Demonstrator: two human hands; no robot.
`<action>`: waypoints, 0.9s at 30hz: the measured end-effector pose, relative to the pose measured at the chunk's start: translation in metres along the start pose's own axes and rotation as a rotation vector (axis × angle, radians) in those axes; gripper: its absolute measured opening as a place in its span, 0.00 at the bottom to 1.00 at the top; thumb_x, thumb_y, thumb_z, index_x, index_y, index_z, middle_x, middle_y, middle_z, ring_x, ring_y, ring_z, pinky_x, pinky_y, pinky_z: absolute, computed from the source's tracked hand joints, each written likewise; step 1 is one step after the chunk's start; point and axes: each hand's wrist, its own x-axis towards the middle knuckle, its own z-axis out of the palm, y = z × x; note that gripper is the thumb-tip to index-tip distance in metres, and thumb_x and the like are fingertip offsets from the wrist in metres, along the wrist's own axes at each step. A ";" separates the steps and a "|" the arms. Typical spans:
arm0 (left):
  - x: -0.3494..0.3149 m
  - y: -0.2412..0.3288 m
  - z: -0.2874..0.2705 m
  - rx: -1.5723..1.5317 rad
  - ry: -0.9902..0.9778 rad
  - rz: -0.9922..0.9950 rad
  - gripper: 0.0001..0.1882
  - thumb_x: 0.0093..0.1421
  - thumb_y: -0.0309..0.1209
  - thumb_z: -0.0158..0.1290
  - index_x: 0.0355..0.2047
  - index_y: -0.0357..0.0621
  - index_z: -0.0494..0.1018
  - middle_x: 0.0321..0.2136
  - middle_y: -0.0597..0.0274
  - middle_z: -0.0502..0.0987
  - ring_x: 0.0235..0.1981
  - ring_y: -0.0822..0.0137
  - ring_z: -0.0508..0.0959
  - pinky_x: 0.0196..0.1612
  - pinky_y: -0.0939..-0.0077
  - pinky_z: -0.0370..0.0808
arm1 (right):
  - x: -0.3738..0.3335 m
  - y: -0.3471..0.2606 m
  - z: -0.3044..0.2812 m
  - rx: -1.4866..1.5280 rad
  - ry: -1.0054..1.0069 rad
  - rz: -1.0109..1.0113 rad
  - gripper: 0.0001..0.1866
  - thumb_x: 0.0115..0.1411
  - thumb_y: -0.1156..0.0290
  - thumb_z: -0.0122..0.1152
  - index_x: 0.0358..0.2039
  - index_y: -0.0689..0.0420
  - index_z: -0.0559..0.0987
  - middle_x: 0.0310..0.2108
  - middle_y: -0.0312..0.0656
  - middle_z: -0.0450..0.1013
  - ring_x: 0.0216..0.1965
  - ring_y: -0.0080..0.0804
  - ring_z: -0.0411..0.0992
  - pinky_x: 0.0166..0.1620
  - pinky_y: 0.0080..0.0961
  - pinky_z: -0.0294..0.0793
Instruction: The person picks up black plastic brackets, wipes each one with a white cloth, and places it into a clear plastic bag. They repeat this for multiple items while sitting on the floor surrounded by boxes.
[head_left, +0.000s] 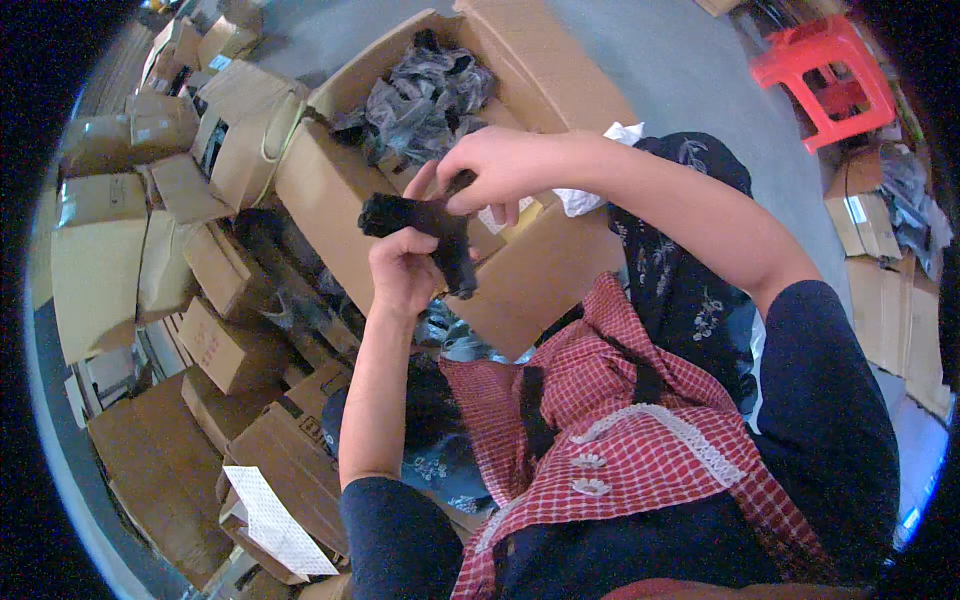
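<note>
My left hand (402,268) grips a black, roughly T-shaped object (452,250) from below, its thumb lying across the near side. I cannot make out what kind of thing it is. From above, my right hand (488,172) pinches the upper part of the same object, with the fingers bent down. Both hands hold it over the near side of an open cardboard box (335,215). Crumpled dark plastic bags (425,95) fill the far part of that box. Something yellowish lies lower inside, partly hidden by my right hand.
Stacked cardboard boxes (225,340) crowd the left side. A white dotted sheet (275,520) lies on one box. A red plastic stool (830,85) stands at the far right, on the grey floor (680,60). More flattened cardboard (885,310) is at the right edge.
</note>
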 end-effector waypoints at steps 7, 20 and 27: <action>0.010 -0.009 -0.001 -0.265 -0.142 0.018 0.40 0.46 0.31 0.52 0.62 0.34 0.58 0.57 0.51 0.67 0.57 0.54 0.67 0.61 0.54 0.63 | -0.015 0.000 -0.052 -0.071 0.362 -0.154 0.12 0.51 0.62 0.65 0.33 0.57 0.82 0.14 0.37 0.69 0.12 0.24 0.68 0.16 0.23 0.68; 0.235 -0.187 -0.101 1.085 0.214 -0.225 0.21 0.53 0.34 0.56 0.45 0.35 0.74 0.34 0.56 0.78 0.30 0.65 0.77 0.35 0.70 0.75 | -0.043 0.017 -0.120 0.384 0.826 -0.297 0.14 0.52 0.64 0.66 0.39 0.56 0.83 0.16 0.33 0.69 0.13 0.18 0.66 0.17 0.17 0.64; 0.305 -0.240 -0.040 1.392 0.167 0.004 0.18 0.54 0.33 0.54 0.43 0.35 0.73 0.31 0.58 0.78 0.27 0.67 0.76 0.31 0.74 0.74 | -0.042 0.004 -0.124 0.332 0.834 -0.273 0.12 0.52 0.64 0.63 0.32 0.59 0.84 0.12 0.39 0.72 0.12 0.23 0.69 0.19 0.23 0.68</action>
